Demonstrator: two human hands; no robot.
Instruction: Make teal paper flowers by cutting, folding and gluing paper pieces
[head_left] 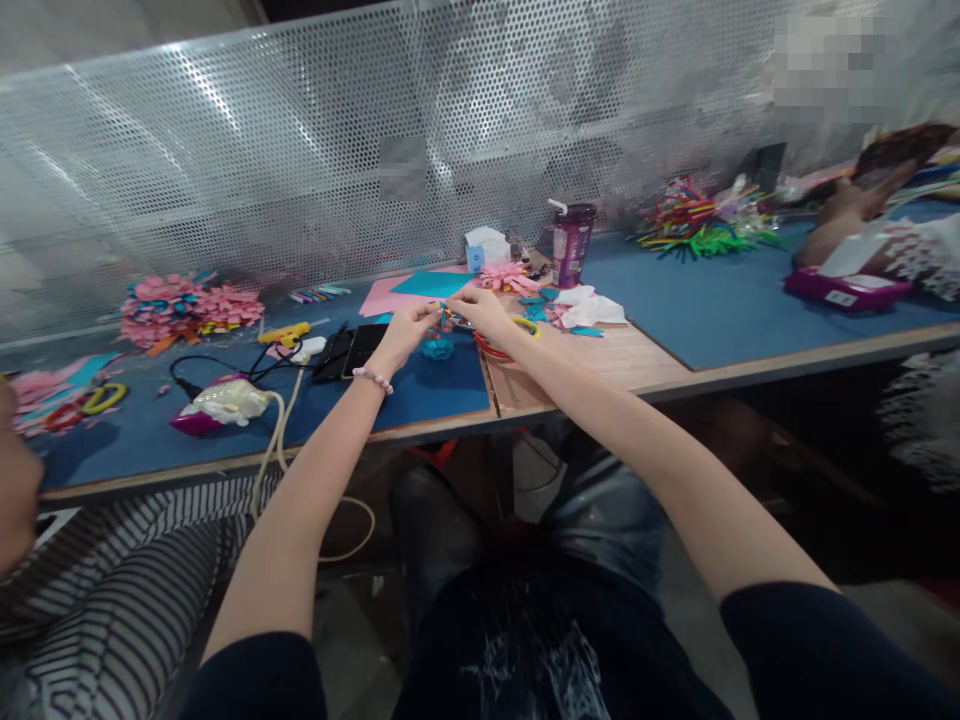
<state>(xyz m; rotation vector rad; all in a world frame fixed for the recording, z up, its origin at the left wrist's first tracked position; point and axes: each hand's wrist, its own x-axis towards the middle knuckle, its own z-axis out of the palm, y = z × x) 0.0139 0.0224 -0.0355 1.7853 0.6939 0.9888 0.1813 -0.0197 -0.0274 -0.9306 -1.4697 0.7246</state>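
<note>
My left hand (407, 335), with a beaded bracelet (373, 378) at the wrist, is closed with its fingertips pinched together. My right hand (484, 308) meets it from the right, also pinching. Between the fingertips is something small with blue and yellow on it, too small to make out. Just below the hands sits a blue paper flower (437, 348). Red and yellow scissor handles (491, 347) lie partly hidden under my right wrist. Behind my hands are a blue paper sheet (431, 284) and a pink sheet (377, 297). A black phone (367, 347) lies by my left wrist.
A purple cup with a straw (573, 246), white tissue (592, 308) and pink paper fringe (510, 277) stand to the right. Leftward are a yellow glue gun (285, 333), cables and pink paper flowers (176, 310). Other people sit on both sides. A perforated metal panel (300, 150) backs the table.
</note>
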